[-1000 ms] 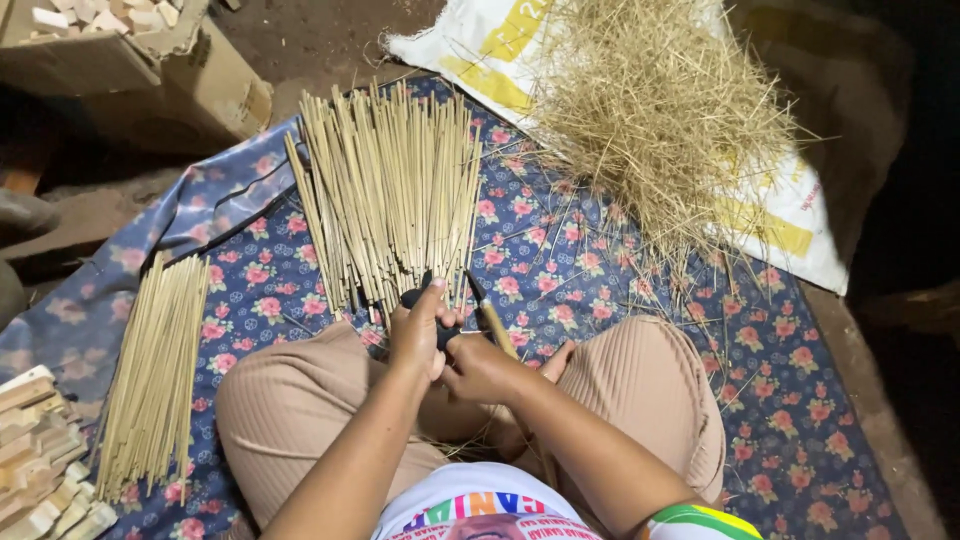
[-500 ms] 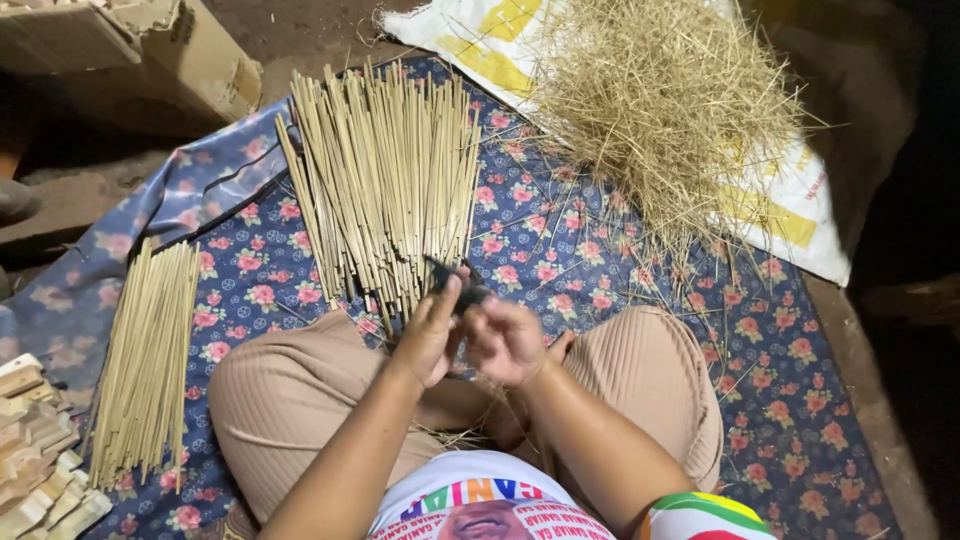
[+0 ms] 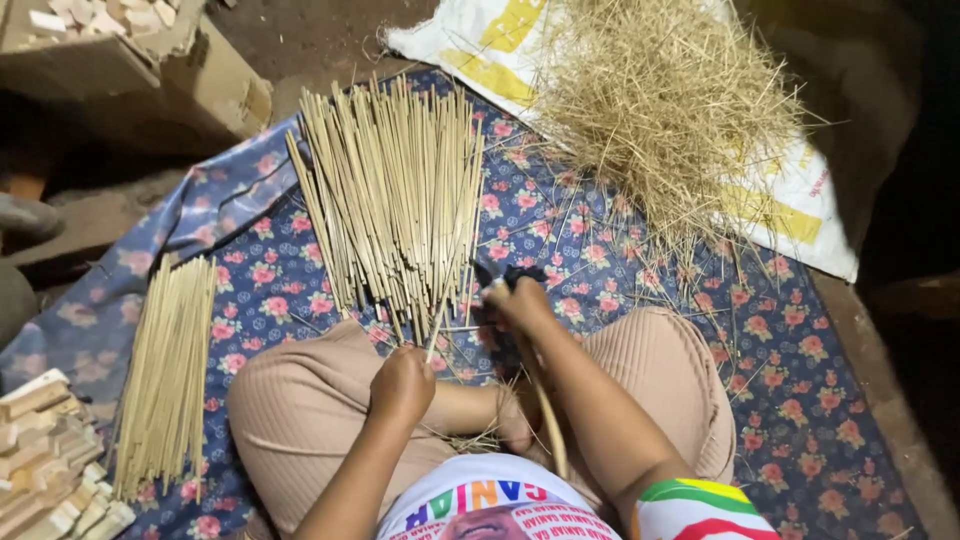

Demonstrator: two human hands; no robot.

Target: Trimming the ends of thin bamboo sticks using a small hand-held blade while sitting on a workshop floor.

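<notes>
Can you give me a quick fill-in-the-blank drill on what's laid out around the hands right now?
1. The left hand grips a thin pale stick, and the right hand holds a dark tool over the ____-patterned blue cloth.
2. The fanned pile of thin bamboo sticks lies in ____ of the knees.
3. The loose heap of straw-coloured shavings rests on a ____ sack.
4. The smaller bundle of sticks lies on the person's ____ side.

Missing words: floral; front; white; left

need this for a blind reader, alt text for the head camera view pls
Seen from above, a seated person's left hand grips a thin stick while the right hand holds a dark tool. Ahead, on a floral cloth, lie a fan of sticks and a straw pile.
</notes>
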